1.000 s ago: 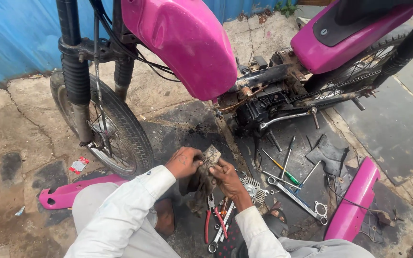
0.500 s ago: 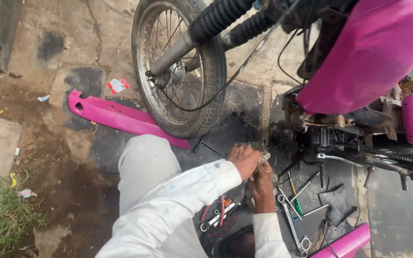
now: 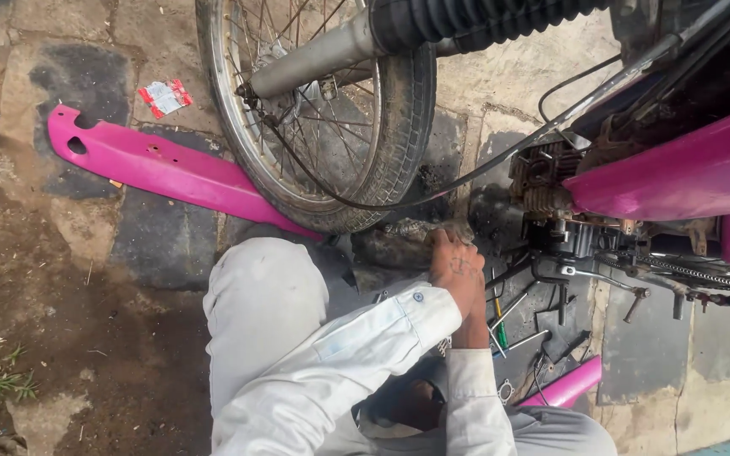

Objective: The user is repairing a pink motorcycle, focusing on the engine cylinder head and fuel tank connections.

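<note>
Pink panel point(image 3: 162, 169): long loose body panel, I see it flat on the stone paving, left of centre, its right end running under the front wheel
Front wheel point(image 3: 323, 110): spoked, muddy tyre, standing far of my knee; a black cable loops across the spokes
Fork point(image 3: 433, 29): grey tube with black ribbed gaiter, crossing the top of the view
Left hand point(image 3: 454, 262): back of the hand up, sleeve pale, fingers curled over a grimy metal part point(image 3: 420, 230) at the foot of the tyre; I read it as closed on that part, though the fingertips are hidden
Right hand point(image 3: 473, 325): mostly hidden beneath the left hand and wrist; I cannot tell whether it is wide, narrow or holding anything
Grimy metal part, place: on the ground, touching the near edge of the tyre, just left of the engine
Engine point(image 3: 551, 203): exposed, dirty, right of the hands, below the pink tank point(image 3: 686, 169)
Chain point(image 3: 694, 272): runs to the right from the engine
Hand tools point(image 3: 521, 325): spanners and a green-handled driver lying on dark ground just right of my wrists
Second pink panel point(image 3: 572, 384): near right, part hidden by my leg
Litter: red and white wrapper point(image 3: 165, 97) far left of the wheel
Knee point(image 3: 255, 295): pale trousers, near centre
</note>
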